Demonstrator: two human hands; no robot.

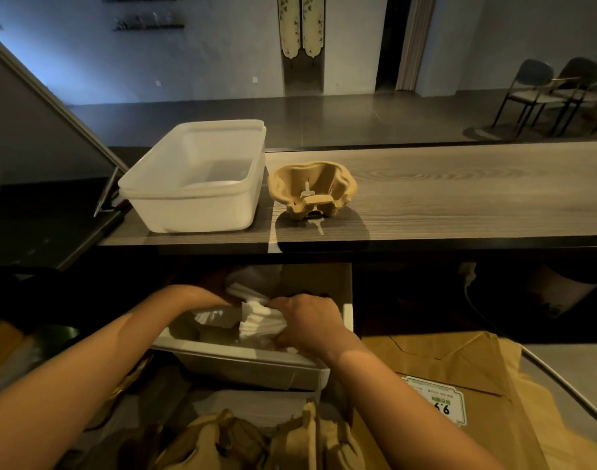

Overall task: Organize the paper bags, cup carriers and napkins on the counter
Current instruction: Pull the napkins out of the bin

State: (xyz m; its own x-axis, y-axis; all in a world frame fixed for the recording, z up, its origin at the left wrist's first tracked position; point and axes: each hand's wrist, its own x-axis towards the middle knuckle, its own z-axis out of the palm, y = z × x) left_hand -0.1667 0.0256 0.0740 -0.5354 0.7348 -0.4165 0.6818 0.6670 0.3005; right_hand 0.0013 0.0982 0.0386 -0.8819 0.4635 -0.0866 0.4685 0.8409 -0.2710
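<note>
Both of my hands reach into a white bin (242, 362) below the raised counter. My right hand (307, 320) grips a bundle of white napkins (259, 322) at the bin's right side. My left hand (202, 296) goes in from the left, and its fingers are hidden behind more napkins (208, 315). A brown pulp cup carrier (312, 189) stands on the wooden counter (459, 191). Flat brown paper bags (459, 374) lie at the lower right. More pulp cup carriers (256, 442) sit at the bottom centre.
An empty translucent white tub (195, 178) stands on the counter just left of the cup carrier. A tilted screen (36, 130) rises at the far left. A cardboard box (317, 279) sits behind the bin. Chairs (554, 93) stand beyond the counter at right.
</note>
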